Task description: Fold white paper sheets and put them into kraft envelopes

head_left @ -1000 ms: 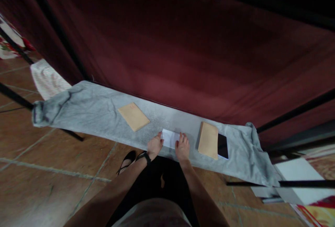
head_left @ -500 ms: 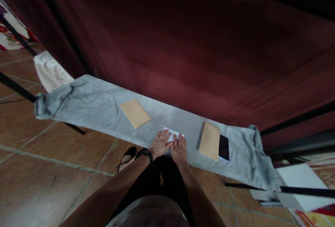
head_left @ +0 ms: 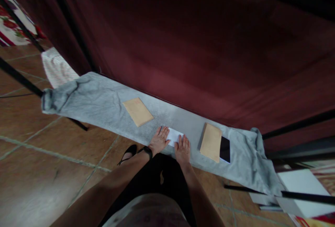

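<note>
A small white piece of paper [head_left: 175, 135], perhaps folded, lies at the front middle of the grey cloth. My left hand [head_left: 158, 140] rests flat on its left end, fingers stretched out, with a dark band on the wrist. On the right end lies my right hand [head_left: 182, 149], also flat with its fingers extended. Part of the paper is hidden under the hands. Up and to the left of them is a single brown envelope [head_left: 138, 111]. Over on the right sits a stack of brown envelopes [head_left: 210, 142], beside a dark flat tablet-like thing [head_left: 225, 149].
The grey cloth [head_left: 104, 96] covers a long narrow bench, bunched at both ends. Behind it hangs a dark red curtain [head_left: 162, 63]. Black frame bars [head_left: 21, 77] cross at the sides. A white box [head_left: 303, 188] stands on the tiled floor at the lower right.
My hands have moved apart along the white paper, so more of it shows between them. The envelopes and the dark flat thing stay in place on the cloth; the view has shifted slightly.
</note>
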A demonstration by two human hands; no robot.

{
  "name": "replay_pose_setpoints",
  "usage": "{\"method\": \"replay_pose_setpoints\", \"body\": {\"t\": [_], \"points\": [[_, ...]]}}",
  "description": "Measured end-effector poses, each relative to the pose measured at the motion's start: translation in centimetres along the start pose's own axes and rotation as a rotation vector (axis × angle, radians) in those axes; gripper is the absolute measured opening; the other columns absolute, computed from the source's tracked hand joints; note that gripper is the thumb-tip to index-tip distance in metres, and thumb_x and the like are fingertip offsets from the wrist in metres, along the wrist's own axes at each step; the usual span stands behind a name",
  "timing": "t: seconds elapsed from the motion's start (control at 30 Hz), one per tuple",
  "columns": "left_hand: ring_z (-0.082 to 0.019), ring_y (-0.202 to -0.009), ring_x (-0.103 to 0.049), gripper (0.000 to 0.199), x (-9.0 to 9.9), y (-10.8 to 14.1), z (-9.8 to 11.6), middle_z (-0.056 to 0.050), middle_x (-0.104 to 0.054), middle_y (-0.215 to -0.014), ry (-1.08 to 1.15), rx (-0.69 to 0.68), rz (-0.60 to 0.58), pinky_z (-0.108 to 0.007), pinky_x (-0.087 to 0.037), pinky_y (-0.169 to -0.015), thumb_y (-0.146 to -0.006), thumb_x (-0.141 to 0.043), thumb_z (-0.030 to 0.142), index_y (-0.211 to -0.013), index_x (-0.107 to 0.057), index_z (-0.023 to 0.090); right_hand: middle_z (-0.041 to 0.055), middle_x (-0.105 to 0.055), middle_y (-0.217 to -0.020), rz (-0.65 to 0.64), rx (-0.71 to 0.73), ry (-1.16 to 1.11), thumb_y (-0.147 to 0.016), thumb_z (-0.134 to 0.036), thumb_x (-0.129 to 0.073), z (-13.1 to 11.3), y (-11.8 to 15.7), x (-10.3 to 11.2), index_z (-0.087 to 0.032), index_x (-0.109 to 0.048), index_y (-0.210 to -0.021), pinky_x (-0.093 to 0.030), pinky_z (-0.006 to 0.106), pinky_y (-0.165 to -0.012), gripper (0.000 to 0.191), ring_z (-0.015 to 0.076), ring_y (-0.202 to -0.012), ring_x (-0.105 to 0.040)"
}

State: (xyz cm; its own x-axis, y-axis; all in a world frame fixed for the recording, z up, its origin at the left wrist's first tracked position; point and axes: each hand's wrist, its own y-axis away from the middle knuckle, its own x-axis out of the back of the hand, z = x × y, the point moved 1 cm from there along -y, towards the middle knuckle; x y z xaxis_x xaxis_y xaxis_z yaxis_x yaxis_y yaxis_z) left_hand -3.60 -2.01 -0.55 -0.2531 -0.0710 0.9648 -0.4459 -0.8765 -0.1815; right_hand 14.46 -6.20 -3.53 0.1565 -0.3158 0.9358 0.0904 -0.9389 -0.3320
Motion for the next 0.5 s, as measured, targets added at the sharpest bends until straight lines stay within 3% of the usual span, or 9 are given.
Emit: {"method": "replay_pose_setpoints", "body": {"t": [0.13,0.37,0.5], "points": [[-0.025,-0.151,-0.03,0.052,0.0,0.5,0.0,-0.01,-0.042,-0.159,0.007,-0.109,-0.017,-0.048,-0.015,-0.126,-0.101,-0.038,0.029,-0.151,-0.043,0.016,0.025,-0.039,-0.157,0.004,0.002,-0.01,-0.104,-0.032,-0.036,-0.1,0.2,0.1,-0.009,-0.039,-0.152,-0.034,0.059,-0.112,0.053,0.0352,-0.142,-0.04],[-0.025,-0.15,-0.032,0.053,-0.1,0.4,-0.2,-0.013,-0.04,-0.159,-0.035,-0.148,-0.035,-0.048,-0.016,-0.126,-0.102,-0.036,0.028,-0.151,-0.042,0.013,0.0237,-0.05,-0.15,-0.047,-0.111,-0.061,-0.1,-0.025,-0.04,-1.4,-1.9,1.2,-0.009,-0.05,-0.146,-0.024,0.064,-0.116,0.049,0.0375,-0.144,-0.039],[-0.025,-0.15,-0.033,0.053,-0.1,0.1,-0.1,-0.015,-0.044,-0.157,-0.086,-0.182,-0.039,-0.049,-0.018,-0.125,-0.101,-0.034,0.029,-0.15,-0.043,0.01,0.0179,-0.042,-0.157,-0.164,-0.006,-0.128,-0.102,-0.025,-0.034,-2.9,-3.1,1.3,-0.013,-0.048,-0.149,-0.026,0.056,-0.118,0.05,0.03,-0.147,-0.035]]}}
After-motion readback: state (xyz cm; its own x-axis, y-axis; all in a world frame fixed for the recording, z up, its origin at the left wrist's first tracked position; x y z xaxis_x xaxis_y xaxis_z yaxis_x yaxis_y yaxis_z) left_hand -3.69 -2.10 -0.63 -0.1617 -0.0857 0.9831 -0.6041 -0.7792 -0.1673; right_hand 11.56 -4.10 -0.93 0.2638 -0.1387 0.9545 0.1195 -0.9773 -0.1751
